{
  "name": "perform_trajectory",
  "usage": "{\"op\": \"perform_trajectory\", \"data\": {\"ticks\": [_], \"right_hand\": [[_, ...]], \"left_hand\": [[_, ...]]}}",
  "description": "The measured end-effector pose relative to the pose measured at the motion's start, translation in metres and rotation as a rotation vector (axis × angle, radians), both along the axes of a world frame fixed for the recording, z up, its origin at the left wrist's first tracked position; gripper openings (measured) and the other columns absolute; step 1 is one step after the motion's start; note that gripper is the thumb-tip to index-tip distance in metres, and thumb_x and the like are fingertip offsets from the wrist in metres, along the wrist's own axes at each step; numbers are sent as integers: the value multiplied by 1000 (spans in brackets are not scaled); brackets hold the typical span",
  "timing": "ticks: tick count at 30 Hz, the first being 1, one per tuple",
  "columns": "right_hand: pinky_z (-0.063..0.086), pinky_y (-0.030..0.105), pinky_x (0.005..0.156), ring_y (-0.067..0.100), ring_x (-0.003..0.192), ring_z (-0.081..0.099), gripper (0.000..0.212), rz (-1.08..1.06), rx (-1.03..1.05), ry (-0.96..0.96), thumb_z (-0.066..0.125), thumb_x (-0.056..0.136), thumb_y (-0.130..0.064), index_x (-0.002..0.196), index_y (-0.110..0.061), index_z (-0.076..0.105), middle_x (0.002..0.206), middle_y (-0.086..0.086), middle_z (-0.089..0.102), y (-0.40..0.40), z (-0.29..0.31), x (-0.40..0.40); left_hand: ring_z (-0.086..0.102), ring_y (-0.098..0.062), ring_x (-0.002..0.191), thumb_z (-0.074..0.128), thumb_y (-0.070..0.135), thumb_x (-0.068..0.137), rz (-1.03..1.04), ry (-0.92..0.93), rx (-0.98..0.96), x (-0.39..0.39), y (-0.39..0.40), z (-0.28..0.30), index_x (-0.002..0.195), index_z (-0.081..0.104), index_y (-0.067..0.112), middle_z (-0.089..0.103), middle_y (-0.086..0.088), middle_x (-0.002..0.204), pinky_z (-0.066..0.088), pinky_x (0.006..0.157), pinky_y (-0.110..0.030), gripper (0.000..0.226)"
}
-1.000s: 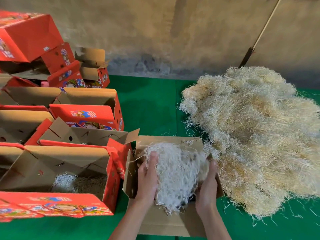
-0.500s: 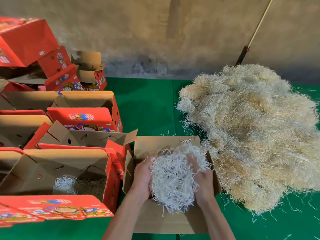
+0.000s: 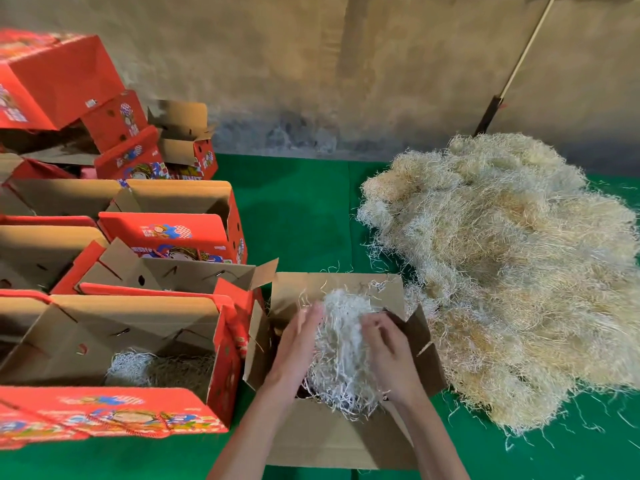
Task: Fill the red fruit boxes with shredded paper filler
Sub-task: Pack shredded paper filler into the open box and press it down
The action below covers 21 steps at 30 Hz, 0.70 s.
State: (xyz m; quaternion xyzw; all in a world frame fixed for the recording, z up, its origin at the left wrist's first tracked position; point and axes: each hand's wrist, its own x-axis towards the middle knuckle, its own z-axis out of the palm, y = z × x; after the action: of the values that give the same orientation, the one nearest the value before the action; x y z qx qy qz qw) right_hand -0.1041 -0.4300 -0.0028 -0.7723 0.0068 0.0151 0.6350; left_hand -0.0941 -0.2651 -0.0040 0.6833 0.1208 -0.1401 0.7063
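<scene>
Head view showed the fingers (image 3: 313,315) of the left hand (image 3: 294,344) lying straight and close together against the left flank of the white wad of shredded paper (image 3: 341,355), while those of the right hand (image 3: 386,344) were curled loosely over its right side; motion blur hid whether they truly pinched strands or merely pressed. A second before, both hands had cradled the wad high above the open box (image 3: 332,434), and by this moment it had sunk between the box walls, so the hands had turned from carrying to tamping. That drop meant this carton was, by my judgement, receiving its share and would soon want only spreading flat. Left of it, touching flap to flap, the nearest red box (image 3: 114,415) already held a grey-white tuft and tan filler on its floor. Behind that stood further red boxes (image 3: 180,233), their contents hidden from this angle. To the right, just beside the open box, the big pile of tan shredded filler (image 3: 512,271) sprawled over the green tabletop (image 3: 301,209), plenty remaining for the cartons left.
</scene>
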Motion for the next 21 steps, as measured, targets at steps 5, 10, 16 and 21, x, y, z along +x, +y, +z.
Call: {"op": "perform_trajectory", "data": {"ticks": [5, 10, 16, 21], "right_hand": [[41, 27, 49, 11, 50, 39, 45, -121, 29, -79, 50, 97, -61, 83, -20, 61, 58, -2, 46, 18, -4, 6], [57, 45, 55, 27, 50, 62, 57, -466, -24, 19, 36, 98, -63, 88, -16, 68, 58, 13, 62, -15, 0, 14], [30, 35, 94, 3, 103, 64, 77, -329, 2, 132, 19, 95, -74, 120, -12, 57, 113, -13, 64, -19, 0, 9], [49, 19, 82, -12, 95, 62, 93, -195, -2, 163, 49, 72, -91, 146, -35, 40, 115, -30, 52, 26, 1, 8]], "left_hand": [[46, -15, 131, 58, 94, 60, 107, 50, 112, 7, -17, 2, 150, 36, 24, 43, 4, 149, 40, 102, -36, 117], [59, -19, 105, 68, 78, 69, 416, 199, -234, 13, 23, -1, 126, 59, 31, 61, 11, 110, 45, 87, -38, 74], [66, -28, 114, 61, 75, 78, 251, 265, -405, 19, 30, -15, 126, 67, 26, 71, -8, 122, 47, 103, -49, 68], [67, -15, 95, 55, 73, 85, 21, 141, -44, 17, -3, -17, 134, 60, 20, 70, 3, 105, 50, 93, -35, 72]]}}
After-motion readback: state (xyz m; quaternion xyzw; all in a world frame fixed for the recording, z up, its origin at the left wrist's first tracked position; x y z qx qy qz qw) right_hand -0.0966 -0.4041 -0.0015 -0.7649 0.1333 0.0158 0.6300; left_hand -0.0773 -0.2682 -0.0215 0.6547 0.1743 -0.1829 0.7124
